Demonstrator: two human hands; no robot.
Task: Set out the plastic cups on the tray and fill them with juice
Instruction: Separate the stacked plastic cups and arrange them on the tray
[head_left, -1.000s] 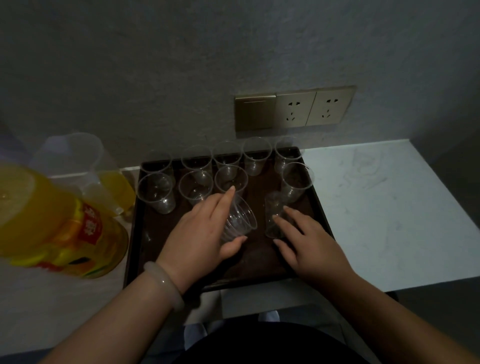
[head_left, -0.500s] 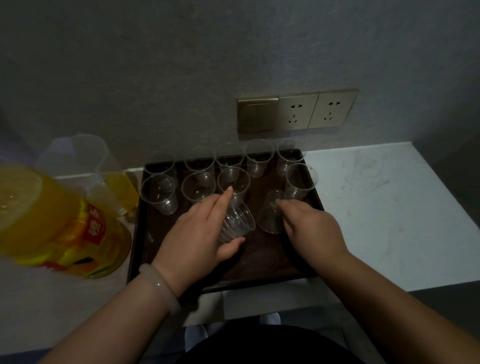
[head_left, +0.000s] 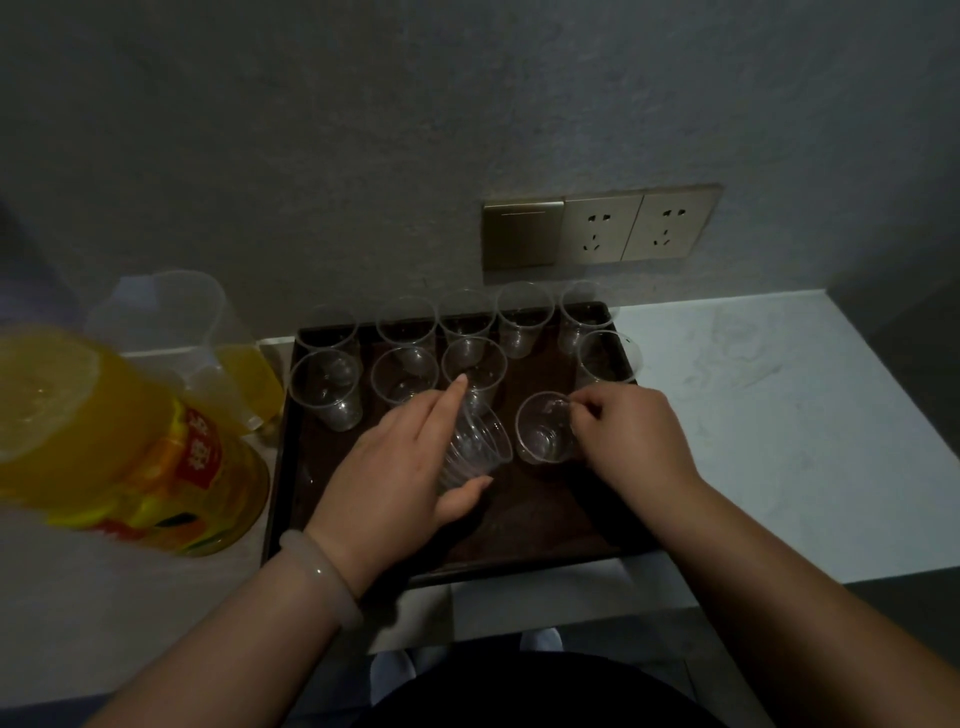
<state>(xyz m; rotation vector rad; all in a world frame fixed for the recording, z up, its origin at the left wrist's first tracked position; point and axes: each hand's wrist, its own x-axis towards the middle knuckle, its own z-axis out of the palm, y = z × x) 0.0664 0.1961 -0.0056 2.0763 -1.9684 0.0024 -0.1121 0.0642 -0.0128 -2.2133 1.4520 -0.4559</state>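
A dark brown tray (head_left: 524, 525) lies on the white counter against the wall. Several clear plastic cups stand upright along its far half, among them one at the left (head_left: 326, 389) and one at the right (head_left: 605, 358). My left hand (head_left: 395, 467) holds a short stack of nested clear cups (head_left: 475, 449), tilted on its side over the tray's middle. My right hand (head_left: 631, 436) pinches the rim of a single clear cup (head_left: 543, 428), tilted with its mouth toward me, just right of the stack. A large bottle of orange juice (head_left: 104, 441) stands left of the tray.
A clear plastic jug (head_left: 197, 343) with some juice in it stands behind the bottle at the wall. A switch and two wall sockets (head_left: 597, 228) are above the tray. Bare white counter (head_left: 769, 415) stretches to the right; its front edge runs under the tray.
My right hand has lifted the single cup away from the stack and tipped it, mouth toward me. My left hand has kept the stack in place.
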